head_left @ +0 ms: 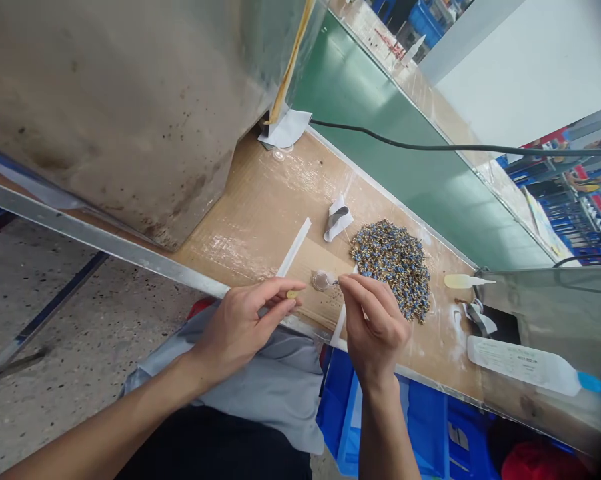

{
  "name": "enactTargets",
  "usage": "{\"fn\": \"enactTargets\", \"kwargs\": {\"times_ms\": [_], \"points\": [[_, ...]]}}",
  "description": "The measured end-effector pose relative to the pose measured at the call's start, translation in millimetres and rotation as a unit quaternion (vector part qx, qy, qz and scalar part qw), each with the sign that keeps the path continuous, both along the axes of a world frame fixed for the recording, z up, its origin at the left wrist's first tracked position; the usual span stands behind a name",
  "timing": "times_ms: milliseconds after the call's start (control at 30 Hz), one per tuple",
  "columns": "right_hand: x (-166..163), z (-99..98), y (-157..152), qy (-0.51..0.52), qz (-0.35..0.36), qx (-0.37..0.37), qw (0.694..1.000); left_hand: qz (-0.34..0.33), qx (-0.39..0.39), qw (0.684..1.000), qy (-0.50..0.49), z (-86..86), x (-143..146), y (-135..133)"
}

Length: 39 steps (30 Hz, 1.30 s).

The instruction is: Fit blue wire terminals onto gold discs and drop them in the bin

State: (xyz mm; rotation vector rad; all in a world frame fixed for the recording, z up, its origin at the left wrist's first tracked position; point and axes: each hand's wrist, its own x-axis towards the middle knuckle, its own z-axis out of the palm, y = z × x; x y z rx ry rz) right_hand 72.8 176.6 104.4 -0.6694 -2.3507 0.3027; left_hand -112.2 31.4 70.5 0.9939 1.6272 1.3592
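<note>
Over the front of the bench, my left hand (pixel 250 313) pinches a small yellowish piece (pixel 293 294) between thumb and fingers; its exact kind is too small to tell. My right hand (pixel 375 317) is closed in a pinch, and a tiny dark bluish piece (pixel 335 282) shows at its fingertips. Between the two hands sits a small round clear dish (pixel 323 280) on a piece of brown board (pixel 305 263). Tiny specks lie on the board near the dish. Just beyond my right hand is a heap of small blue and gold parts (pixel 390 263).
A metal box (pixel 120 120) overhangs the bench at the left. White folded paper (pixel 337 219) lies behind the board. At the right are a small yellow nozzle bottle (pixel 460 281) and a white bottle (pixel 523 363). A black cable (pixel 405 143) crosses above; blue bins (pixel 420 417) stand below.
</note>
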Motion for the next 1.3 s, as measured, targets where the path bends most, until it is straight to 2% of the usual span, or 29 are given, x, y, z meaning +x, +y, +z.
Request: {"fn": "enactTargets", "kwargs": {"times_ms": [267, 567, 767, 1067, 1300], "points": [[0, 5.1, 0, -0.022, 0.006, -0.004, 1.0, -0.004, -0.008, 1.0, -0.018, 1.1, 0, -1], [-1, 1.8, -1, -0.003, -0.024, -0.015, 1.0, 0.001, -0.009, 1.0, -0.016, 1.8, 0, 0], [-2, 0.3, -1, 0.014, -0.012, -0.023, 1.0, 0.002, -0.011, 1.0, -0.025, 4.6, 0, 0], [-2, 1.1, -2, 0.01, -0.032, -0.024, 0.999, 0.004, -0.009, 1.0, -0.021, 4.4, 0, 0], [0, 16.8, -14, 0.097, -0.057, -0.031, 0.993, 0.0, -0.033, 0.995, -0.094, 12.7, 7, -2]]}}
